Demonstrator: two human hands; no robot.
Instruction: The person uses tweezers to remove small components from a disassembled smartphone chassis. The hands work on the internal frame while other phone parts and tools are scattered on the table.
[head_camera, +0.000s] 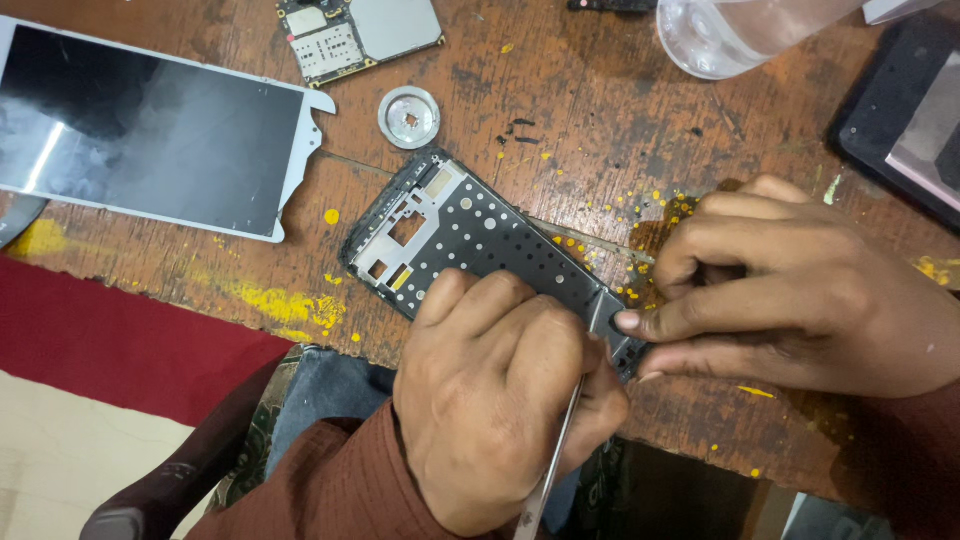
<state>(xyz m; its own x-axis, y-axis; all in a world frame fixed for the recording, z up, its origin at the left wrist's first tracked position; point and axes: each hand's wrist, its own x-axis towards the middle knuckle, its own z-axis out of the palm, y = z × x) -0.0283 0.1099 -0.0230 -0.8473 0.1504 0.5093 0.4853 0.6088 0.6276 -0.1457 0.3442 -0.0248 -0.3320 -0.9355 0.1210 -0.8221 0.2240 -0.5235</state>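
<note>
A black phone middle frame (470, 235) with many small holes lies slantwise on the worn wooden table (600, 110). My left hand (495, 400) rests on the frame's near end and is closed around thin metal tweezers (555, 455), whose tip is hidden under my fingers. My right hand (800, 290) comes in from the right. Its index finger and thumb press on the frame's lower right end, with the other fingers curled. Both sleeves are dark red.
A white-edged phone screen panel (150, 130) lies at the left. At the back are a circuit board (355, 35), a round metal disc (409, 117) and a clear plastic bottle (730, 30). A black device (910, 110) sits at the right edge. Red cloth (110, 340) hangs below the table edge.
</note>
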